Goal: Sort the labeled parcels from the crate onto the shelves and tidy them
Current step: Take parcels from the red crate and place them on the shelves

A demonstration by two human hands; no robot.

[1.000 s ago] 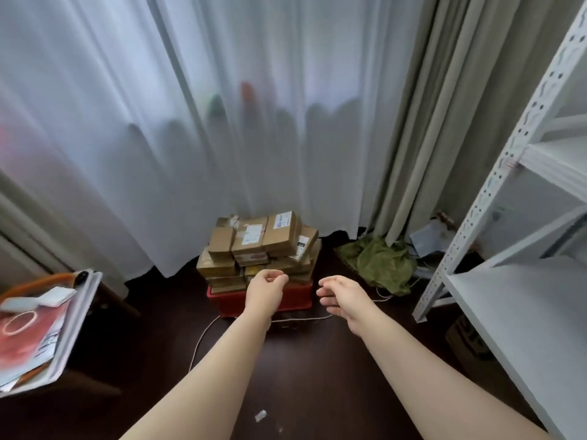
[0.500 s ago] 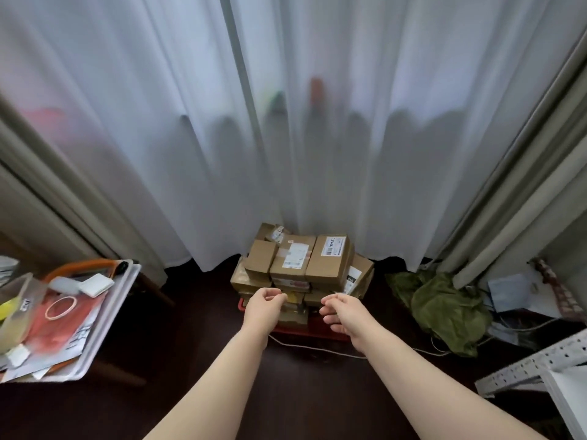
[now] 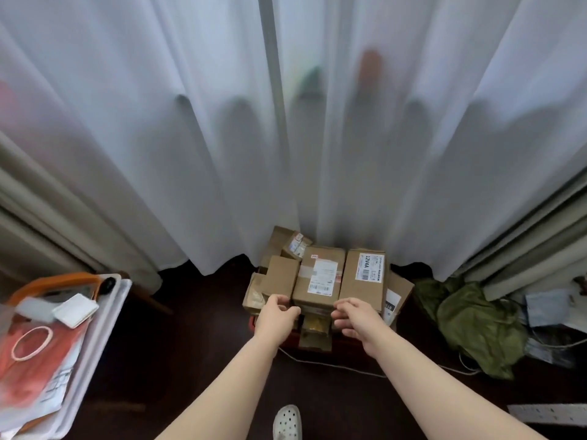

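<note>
A heap of brown cardboard parcels with white labels fills a red crate (image 3: 252, 322) on the dark floor by the curtain. On top lie a middle parcel (image 3: 320, 274) and a right parcel (image 3: 363, 276) marked 12V4A. My left hand (image 3: 278, 317) and right hand (image 3: 357, 317) reach toward the near edge of the middle parcel, one on each side, fingers loosely curled and holding nothing. I cannot tell whether the fingertips touch the cardboard.
A white tray (image 3: 108, 315) with papers and an orange handle stands at the left. A green cloth (image 3: 473, 322) and papers lie at the right. A white cord (image 3: 333, 365) crosses the floor before the crate. My white shoe (image 3: 287, 422) shows below. A shelf rail (image 3: 549, 414) lies at lower right.
The view has swung left and moved closer, so the shelf has left the frame. Both hands have advanced from in front of the crate up to the top parcels.
</note>
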